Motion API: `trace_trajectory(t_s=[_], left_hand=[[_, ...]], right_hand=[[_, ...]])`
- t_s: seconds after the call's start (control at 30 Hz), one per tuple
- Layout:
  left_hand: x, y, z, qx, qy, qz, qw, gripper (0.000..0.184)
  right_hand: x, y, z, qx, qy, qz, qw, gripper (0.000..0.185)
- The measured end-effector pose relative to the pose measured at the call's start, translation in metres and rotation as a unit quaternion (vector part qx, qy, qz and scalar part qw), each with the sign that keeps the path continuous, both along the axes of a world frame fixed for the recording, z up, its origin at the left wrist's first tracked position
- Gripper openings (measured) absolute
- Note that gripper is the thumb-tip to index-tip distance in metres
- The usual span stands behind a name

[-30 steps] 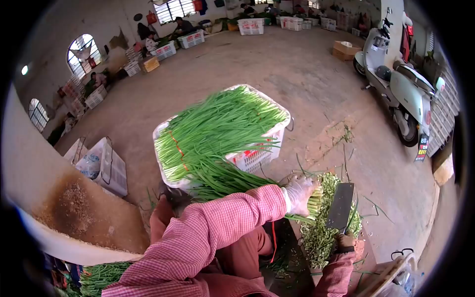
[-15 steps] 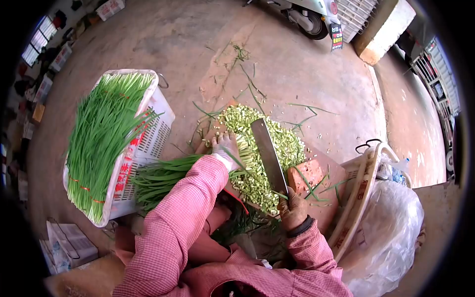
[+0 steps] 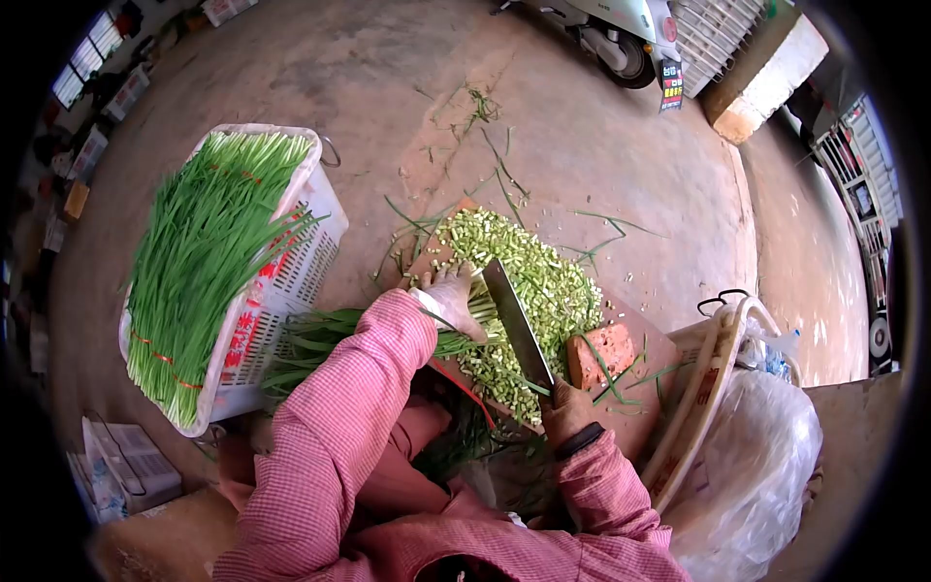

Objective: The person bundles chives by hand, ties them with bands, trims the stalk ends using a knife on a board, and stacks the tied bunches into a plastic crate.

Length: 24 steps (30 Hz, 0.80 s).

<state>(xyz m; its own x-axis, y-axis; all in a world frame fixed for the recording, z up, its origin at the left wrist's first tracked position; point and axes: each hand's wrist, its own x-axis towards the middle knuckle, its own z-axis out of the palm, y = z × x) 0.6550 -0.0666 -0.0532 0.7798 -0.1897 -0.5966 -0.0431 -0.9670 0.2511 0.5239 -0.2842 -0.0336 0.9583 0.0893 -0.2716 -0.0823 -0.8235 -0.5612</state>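
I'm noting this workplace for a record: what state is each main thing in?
Cleaver: bare, in the right hand
Right hand: closed on the cleaver
Left hand: holding a stalk bundle
Stalk bundle: leaves uncut
Chopped pieces: spread loose on the board
Brick: lying on the board
Crate: filled with long stalks
Clear plastic: crumpled
Scooter: standing, partly out of view

The cleaver (image 3: 520,330) had a long, dark-grey, straight-sided blade, slanting from upper left down to its mostly hidden handle at lower right; it crossed the chopped stems (image 3: 558,291), just beside the bunch's cut ends, though whether its edge met the board could not be told; the bunch of garlic chives (image 3: 325,341) lay sideways, dark leaves trailing left, paler stems pointing right; the chopped stems, pale green and short, sprawled loosely over the reddish-brown cutting board (image 3: 652,341), which lay flat and askew.
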Motion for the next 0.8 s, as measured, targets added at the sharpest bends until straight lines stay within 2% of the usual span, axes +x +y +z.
trace_trajectory(t_s=[0.03,0.07,0.1,0.17,0.23,0.27,0.3,0.33,0.37,0.47,0.63,0.8], left_hand=[[-0.006,0.006,0.005,-0.057,0.004,-0.033,0.998,0.127],[-0.013,-0.001,0.009,-0.011,0.019,-0.047,0.999,0.140],[-0.027,-0.009,0.009,0.040,-0.056,-0.045,0.997,0.138],[-0.034,-0.029,-0.002,0.147,-0.128,-0.003,0.981,0.134],[-0.026,-0.031,-0.017,0.165,-0.166,0.011,0.972,0.128],[-0.021,-0.030,-0.017,0.154,-0.147,0.031,0.977,0.125],[-0.016,-0.029,-0.017,0.143,-0.124,0.051,0.980,0.123],[-0.009,-0.029,-0.007,0.154,-0.097,0.059,0.982,0.115],[-0.001,-0.027,-0.003,0.155,-0.096,0.057,0.982,0.115],[0.018,-0.024,0.010,0.136,0.050,0.041,0.989,0.095],[0.012,-0.031,-0.010,0.189,-0.034,0.030,0.981,0.084],[0.005,-0.032,-0.016,0.158,-0.067,0.041,0.984,0.078]], right_hand=[[0.002,0.001,-0.002,0.003,-0.001,-0.002,1.000,0.021],[0.002,0.000,-0.006,0.005,-0.005,0.000,1.000,0.021],[-0.001,-0.002,-0.009,0.004,-0.006,0.002,1.000,0.021],[-0.001,-0.004,-0.011,0.002,0.001,-0.002,1.000,0.018],[0.001,-0.008,-0.022,0.254,-0.068,-0.088,0.961,0.013],[0.006,-0.005,-0.022,0.210,-0.185,-0.086,0.956,0.012],[-0.001,-0.015,-0.012,0.199,-0.163,-0.114,0.960,0.012],[-0.001,-0.017,-0.006,0.184,-0.161,-0.105,0.964,0.012],[-0.002,-0.019,-0.005,0.170,-0.159,-0.099,0.967,0.013],[-0.007,-0.013,-0.005,0.124,-0.111,-0.063,0.984,0.016],[0.003,-0.003,0.002,0.072,-0.066,-0.021,0.995,0.021],[0.015,-0.002,-0.008,0.028,-0.055,0.007,0.998,0.020]])
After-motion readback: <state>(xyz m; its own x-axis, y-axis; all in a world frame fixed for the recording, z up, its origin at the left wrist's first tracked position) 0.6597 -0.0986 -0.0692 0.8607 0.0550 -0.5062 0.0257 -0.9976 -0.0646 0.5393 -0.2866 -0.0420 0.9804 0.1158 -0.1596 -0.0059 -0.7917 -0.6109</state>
